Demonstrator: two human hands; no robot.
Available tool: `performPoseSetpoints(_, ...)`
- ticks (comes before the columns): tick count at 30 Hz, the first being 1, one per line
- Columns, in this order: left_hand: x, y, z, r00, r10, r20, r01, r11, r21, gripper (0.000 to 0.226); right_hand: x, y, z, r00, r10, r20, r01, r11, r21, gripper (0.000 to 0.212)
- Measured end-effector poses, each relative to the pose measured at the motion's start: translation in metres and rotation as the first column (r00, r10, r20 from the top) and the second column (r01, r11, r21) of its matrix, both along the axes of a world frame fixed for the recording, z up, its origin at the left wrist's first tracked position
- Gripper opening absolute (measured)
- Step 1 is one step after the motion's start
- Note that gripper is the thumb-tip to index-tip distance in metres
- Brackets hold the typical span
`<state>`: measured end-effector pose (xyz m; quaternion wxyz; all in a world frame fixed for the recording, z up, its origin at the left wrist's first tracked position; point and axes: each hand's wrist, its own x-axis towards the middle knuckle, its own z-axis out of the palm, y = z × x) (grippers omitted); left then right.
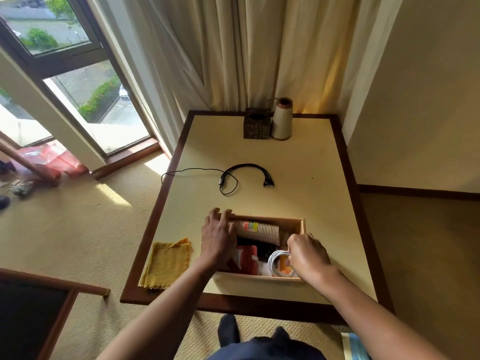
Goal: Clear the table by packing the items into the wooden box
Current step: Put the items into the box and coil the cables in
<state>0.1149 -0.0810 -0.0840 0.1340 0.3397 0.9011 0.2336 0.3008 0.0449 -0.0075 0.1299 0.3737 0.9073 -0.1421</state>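
The wooden box [298,224] stands open near the table's front edge. Inside lie a stack of paper cups [259,229] on its side, a red packet [246,259], something black, and a coiled white cable [276,258]. My left hand [218,235] rests on the box's left rim with its fingers stretched over the far corner. My right hand [307,255] is inside the box's right side, fingers curled on the white cable. A black multi-head cable [244,172] lies loose on the table beyond the box. A yellow cloth [167,263] lies left of the box.
A dark tissue box [257,126] and a white cone-shaped object [281,120] stand at the table's [324,178] far edge by the curtain. A dark chair [33,315] is at the lower left. The black cable's thin lead hangs over the table's left edge.
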Motion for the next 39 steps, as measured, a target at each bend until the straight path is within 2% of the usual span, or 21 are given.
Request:
performPoseSetpoints(3,-0.003,0.005,-0.003,1.000,-0.011,-0.016,0.011,1.000,-0.006,0.037,0.001,-0.007,-0.005,0.991,0.089,0.095,-0.098,0.991,0.088,0.020)
performPoseSetpoints(6,-0.005,0.009,-0.001,1.000,-0.014,-0.019,0.014,1.000,-0.005,0.031,0.004,-0.015,-0.007,0.981,0.138,0.133,-0.150,0.985,0.085,0.022)
performPoseSetpoints(14,-0.022,0.014,0.000,0.996,-0.079,-0.028,0.077,0.994,-0.076,0.035,0.005,-0.020,0.016,0.995,0.074,0.069,-0.076,0.997,0.022,0.027)
performPoseSetpoints(18,-0.024,0.018,-0.001,0.996,-0.082,0.031,0.083,0.996,-0.043,0.042,-0.014,-0.002,0.045,0.998,0.055,0.033,-0.053,0.997,-0.052,0.028)
performPoseSetpoints(20,-0.022,0.018,-0.001,0.996,-0.090,0.027,0.091,0.995,-0.040,0.041,-0.029,0.013,0.052,0.996,0.063,0.064,-0.057,0.995,-0.087,0.029)
performPoseSetpoints(24,-0.023,0.016,-0.006,0.994,-0.110,0.016,0.110,0.994,-0.018,0.040,-0.054,0.028,0.037,0.953,0.230,0.198,-0.186,0.958,-0.216,0.029)
performPoseSetpoints(27,-0.023,0.015,-0.008,0.993,-0.116,0.020,0.116,0.993,-0.018,0.039,-0.054,0.021,0.018,0.940,0.281,0.193,-0.219,0.932,-0.288,0.033)
performPoseSetpoints(28,-0.022,0.015,-0.008,0.994,-0.110,0.010,0.110,0.994,-0.020,0.039,-0.052,0.019,0.015,0.947,0.265,0.180,-0.203,0.931,-0.304,0.033)
performPoseSetpoints(30,-0.020,0.013,-0.006,0.981,-0.120,-0.153,0.120,0.993,-0.005,0.037,-0.044,0.017,0.009,0.969,0.198,0.148,-0.140,0.932,-0.333,0.035)
performPoseSetpoints(32,-0.009,0.010,0.005,0.942,-0.134,-0.307,0.171,0.980,0.099,0.034,-0.033,0.015,0.004,0.991,0.096,0.088,-0.058,0.931,-0.360,0.040)
performPoseSetpoints(33,0.002,0.010,0.013,0.936,-0.164,-0.311,0.215,0.967,0.138,0.035,-0.027,0.013,0.002,0.999,0.037,0.036,-0.021,0.928,-0.373,0.042)
performPoseSetpoints(34,0.013,0.012,0.023,0.943,-0.216,-0.252,0.257,0.956,0.142,0.039,-0.022,0.011,-0.001,0.999,-0.022,-0.023,0.012,0.924,-0.382,0.042)
performPoseSetpoints(36,0.036,0.020,0.035,0.960,-0.278,0.022,0.278,0.961,-0.007,0.052,-0.013,0.005,-0.007,0.986,-0.082,-0.146,0.026,0.936,-0.350,0.035)
performPoseSetpoints(38,0.046,0.028,0.032,0.922,-0.170,0.348,0.228,0.965,-0.131,0.057,-0.007,-0.004,-0.012,0.963,-0.116,-0.245,0.032,0.946,-0.323,0.022)
performPoseSetpoints(39,0.048,0.033,0.032,0.890,-0.114,0.441,0.200,0.968,-0.153,0.058,-0.003,-0.007,-0.013,0.946,-0.147,-0.288,0.044,0.940,-0.338,0.018)
